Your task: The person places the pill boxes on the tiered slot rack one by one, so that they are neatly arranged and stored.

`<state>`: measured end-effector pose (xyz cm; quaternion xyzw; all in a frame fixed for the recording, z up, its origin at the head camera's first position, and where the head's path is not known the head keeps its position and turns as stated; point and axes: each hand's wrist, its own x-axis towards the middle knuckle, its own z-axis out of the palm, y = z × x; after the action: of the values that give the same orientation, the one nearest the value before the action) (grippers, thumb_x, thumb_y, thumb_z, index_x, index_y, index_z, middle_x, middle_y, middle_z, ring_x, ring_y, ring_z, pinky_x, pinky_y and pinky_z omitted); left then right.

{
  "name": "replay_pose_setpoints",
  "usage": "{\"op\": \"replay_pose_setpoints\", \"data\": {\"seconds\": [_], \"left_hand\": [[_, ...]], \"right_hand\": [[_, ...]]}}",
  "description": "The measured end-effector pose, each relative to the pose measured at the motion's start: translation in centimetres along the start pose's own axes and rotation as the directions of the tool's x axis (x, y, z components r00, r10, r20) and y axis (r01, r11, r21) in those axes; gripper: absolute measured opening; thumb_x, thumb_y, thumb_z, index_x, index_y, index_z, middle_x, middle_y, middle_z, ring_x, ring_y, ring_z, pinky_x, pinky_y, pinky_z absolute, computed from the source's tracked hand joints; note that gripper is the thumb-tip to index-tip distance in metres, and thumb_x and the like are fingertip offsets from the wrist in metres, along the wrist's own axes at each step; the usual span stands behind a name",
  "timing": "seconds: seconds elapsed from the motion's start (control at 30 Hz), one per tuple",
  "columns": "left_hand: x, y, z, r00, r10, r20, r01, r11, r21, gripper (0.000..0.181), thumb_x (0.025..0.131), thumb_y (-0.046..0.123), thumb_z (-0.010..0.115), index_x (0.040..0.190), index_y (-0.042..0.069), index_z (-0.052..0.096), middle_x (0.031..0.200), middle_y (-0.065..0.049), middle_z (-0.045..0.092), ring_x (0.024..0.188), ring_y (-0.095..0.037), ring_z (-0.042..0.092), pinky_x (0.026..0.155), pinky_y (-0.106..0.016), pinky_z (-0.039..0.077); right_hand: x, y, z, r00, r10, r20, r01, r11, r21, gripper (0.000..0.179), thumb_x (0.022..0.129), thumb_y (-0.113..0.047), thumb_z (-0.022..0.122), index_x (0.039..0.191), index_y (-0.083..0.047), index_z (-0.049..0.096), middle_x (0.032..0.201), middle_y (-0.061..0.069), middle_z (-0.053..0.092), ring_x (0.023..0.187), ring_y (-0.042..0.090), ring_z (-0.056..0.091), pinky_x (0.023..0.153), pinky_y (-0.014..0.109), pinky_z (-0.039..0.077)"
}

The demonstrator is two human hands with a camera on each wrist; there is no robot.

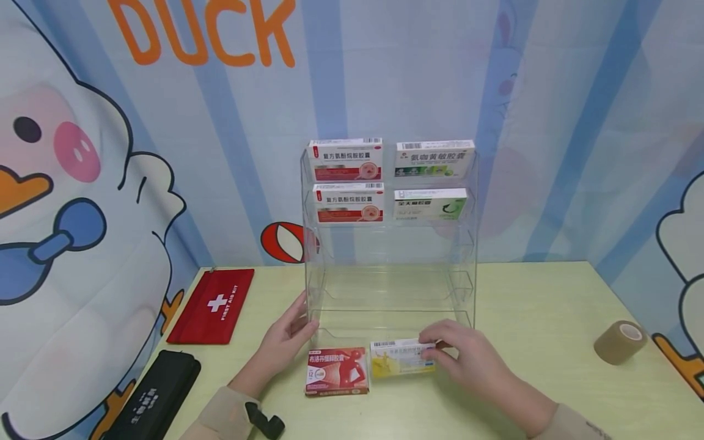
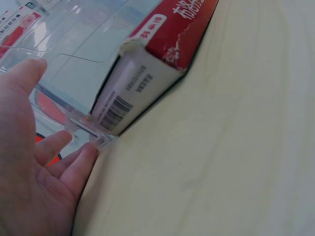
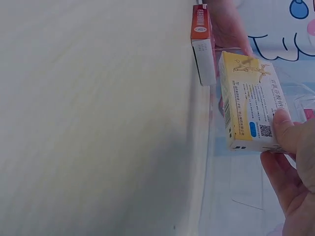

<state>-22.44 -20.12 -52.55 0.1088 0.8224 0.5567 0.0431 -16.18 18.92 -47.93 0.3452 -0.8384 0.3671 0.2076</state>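
A clear acrylic display rack [image 1: 390,311] stands on the table. At its lower left side is my left hand [image 1: 288,333], the thumb at the front and the fingers [image 2: 81,169] around the side edge, holding it. My right hand [image 1: 467,354] pinches a yellow-and-white medicine box [image 1: 401,357] by its right end, between thumb and fingers, at the rack's lower front. Just left of it a red medicine box [image 1: 337,371] leans at the rack's bottom front; its white barcoded end shows in the left wrist view. No hand touches the red box.
Two red-and-white boxes [image 1: 349,160] and two green-and-white boxes [image 1: 431,205] sit on the rack's upper tiers. On the left lie a red first aid pouch [image 1: 211,305] and a black case [image 1: 154,394]. A brown tape roll [image 1: 620,342] is at the right. A printed cloth [image 1: 396,73] hangs behind.
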Motion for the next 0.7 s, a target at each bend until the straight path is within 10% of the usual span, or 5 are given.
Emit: {"op": "replay_pose_setpoints", "data": {"seconds": [0.7], "left_hand": [[0.1,0.1,0.0,1.000,-0.003,-0.005,0.003,1.000,0.006,0.077,0.110,0.037,0.069,0.175,0.038,0.028,0.174,-0.015,0.047,0.156,-0.043,0.052,0.125,-0.054,0.049]], "right_hand": [[6.9,-0.9,-1.9,0.953,-0.079,-0.294,0.010,0.973,-0.229,0.026,0.082,-0.002,0.094,0.104,-0.009,0.082,0.108,0.003,0.081,0.096,0.020,0.079,0.078,0.024,0.064]]}}
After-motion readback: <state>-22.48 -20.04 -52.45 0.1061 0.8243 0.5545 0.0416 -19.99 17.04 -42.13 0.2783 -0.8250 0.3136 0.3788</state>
